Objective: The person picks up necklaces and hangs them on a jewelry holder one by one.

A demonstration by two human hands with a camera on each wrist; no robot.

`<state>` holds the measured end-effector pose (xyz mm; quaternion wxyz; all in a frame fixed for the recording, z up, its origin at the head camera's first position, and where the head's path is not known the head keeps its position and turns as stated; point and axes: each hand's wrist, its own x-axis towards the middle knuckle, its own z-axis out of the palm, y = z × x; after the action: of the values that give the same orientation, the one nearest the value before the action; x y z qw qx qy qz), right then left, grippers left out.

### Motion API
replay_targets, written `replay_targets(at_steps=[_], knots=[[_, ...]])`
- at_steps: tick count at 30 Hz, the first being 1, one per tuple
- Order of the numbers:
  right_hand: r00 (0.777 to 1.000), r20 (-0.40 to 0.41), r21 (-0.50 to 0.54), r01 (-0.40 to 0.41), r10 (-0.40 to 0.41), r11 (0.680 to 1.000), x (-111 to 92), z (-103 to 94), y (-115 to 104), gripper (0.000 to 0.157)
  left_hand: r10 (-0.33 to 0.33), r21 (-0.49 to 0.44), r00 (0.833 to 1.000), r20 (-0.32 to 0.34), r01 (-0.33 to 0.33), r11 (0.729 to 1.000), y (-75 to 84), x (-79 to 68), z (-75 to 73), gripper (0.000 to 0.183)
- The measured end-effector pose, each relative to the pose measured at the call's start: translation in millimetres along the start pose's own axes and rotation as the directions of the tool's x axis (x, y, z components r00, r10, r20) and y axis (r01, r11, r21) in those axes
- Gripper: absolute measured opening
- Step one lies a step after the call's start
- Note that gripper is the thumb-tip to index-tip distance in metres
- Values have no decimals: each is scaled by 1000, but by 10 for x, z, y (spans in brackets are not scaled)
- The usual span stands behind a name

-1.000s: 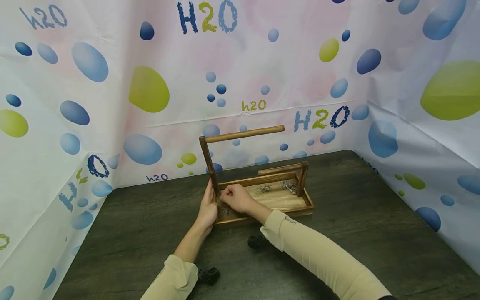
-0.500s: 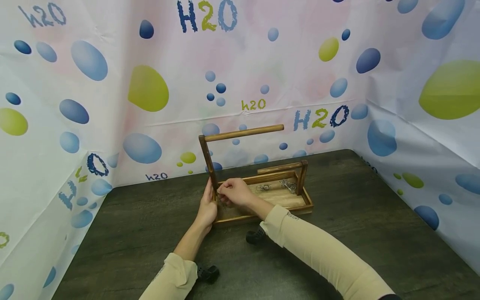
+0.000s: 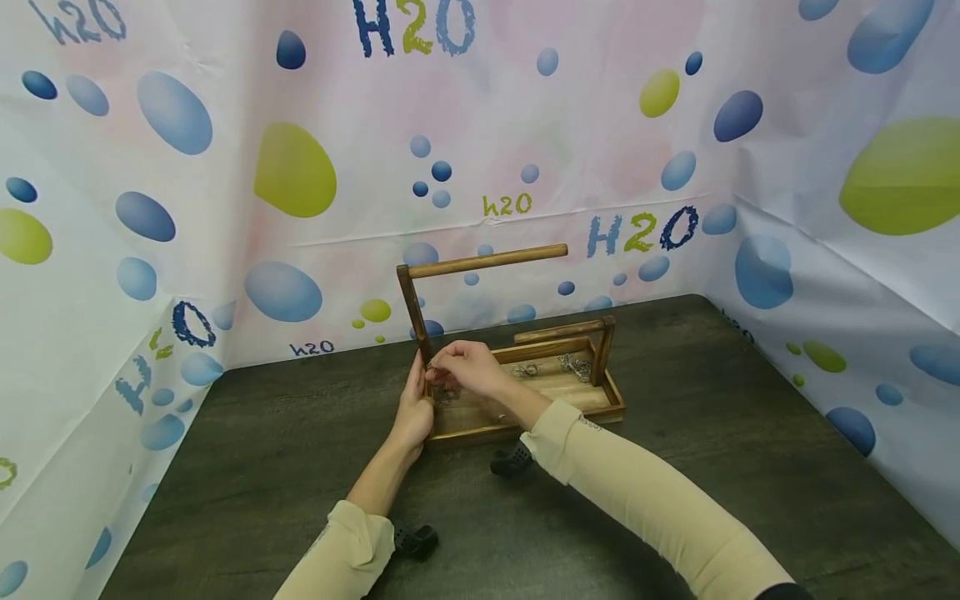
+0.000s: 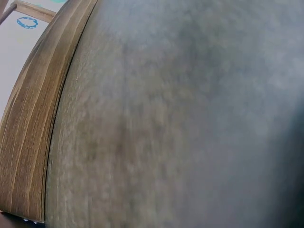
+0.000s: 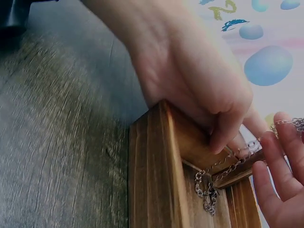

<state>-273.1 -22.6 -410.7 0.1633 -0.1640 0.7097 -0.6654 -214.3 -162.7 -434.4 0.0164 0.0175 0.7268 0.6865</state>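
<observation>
A wooden jewelry stand (image 3: 570, 392), a shallow tray with posts and bars, sits on the dark table. My left hand (image 3: 412, 417) holds the tray's left end, with the fingers along the outside and the thumb over the wall in the right wrist view. Above that end, my right hand (image 3: 474, 367) pinches a thin silver chain near the left post (image 3: 414, 312). In the right wrist view the chain (image 5: 206, 192) hangs from the right fingertips (image 5: 281, 118), runs past the left hand's fingers and partly lies in the tray. The left wrist view shows wood and table, no hand.
A long bar (image 3: 487, 261) juts right from the tall left post. A shorter bar (image 3: 558, 332) juts left from the right post (image 3: 602, 354). More chains (image 3: 576, 367) lie at the tray's right end. A printed curtain (image 3: 465, 125) stands behind the table (image 3: 675, 467).
My right hand has risen from inside the tray's left end, lifting part of the chain towards the left post. The left hand keeps its hold on the tray's end.
</observation>
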Motion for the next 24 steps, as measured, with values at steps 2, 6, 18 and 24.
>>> replay_targets(at_steps=[2, 6, 18, 24], knots=[[1000, -12, 12, 0, 1, 1000, 5, -3, -16, 19, -3, -4, 1000, 1, 3, 1000, -5, 5, -4, 93], [999, -31, 63, -28, 30, 998, -3, -9, -60, 20, -6, -4, 1000, -1, 6, 1000, -7, 9, -8, 93], [1000, -18, 63, 15, -14, 998, -39, -48, -229, 28, 1, 1, 1000, 3, -1, 1000, 8, -5, -3, 88], [999, -20, 62, 28, -27, 998, -25, -96, -335, 25, -12, 5, 1000, 5, 12, 1000, -3, 7, -13, 88]])
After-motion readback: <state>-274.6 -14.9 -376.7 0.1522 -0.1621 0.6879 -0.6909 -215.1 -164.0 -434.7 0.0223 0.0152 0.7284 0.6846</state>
